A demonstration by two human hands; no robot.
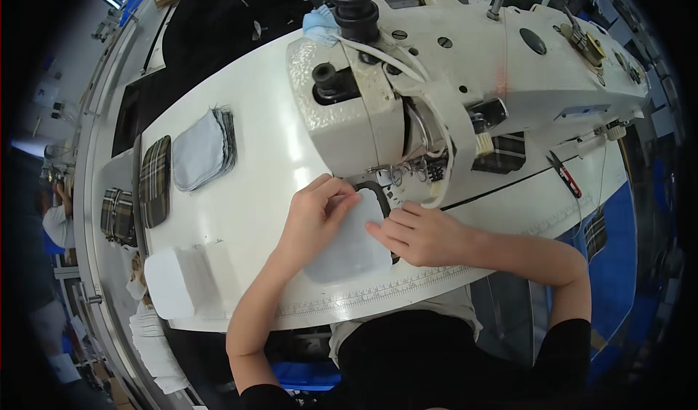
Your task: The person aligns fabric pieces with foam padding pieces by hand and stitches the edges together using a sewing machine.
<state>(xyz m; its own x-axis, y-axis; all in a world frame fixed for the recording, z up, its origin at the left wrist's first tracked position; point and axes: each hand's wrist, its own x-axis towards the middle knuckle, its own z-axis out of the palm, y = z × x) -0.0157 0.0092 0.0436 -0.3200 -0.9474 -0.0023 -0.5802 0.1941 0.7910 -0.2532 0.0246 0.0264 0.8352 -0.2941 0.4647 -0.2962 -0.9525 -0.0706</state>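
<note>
Grey fabric piece (349, 246) lies under both hands' fingers (382, 228).

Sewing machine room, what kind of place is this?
Probably a clothing factory. A big white sewing machine fills the table, cut grey fabric pieces sit stacked, and both hands, left hand and right hand, press a grey piece.

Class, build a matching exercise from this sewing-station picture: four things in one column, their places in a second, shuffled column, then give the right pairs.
Things:
1. left hand
2. right hand
3. stack of grey fabric pieces
4. scissors

Places:
A. far left of the white table
B. right of the sewing machine
C. on the right edge of the grey fabric piece
D. at that piece's upper left corner

Pairs: 1-D, 2-C, 3-A, 4-B
</note>
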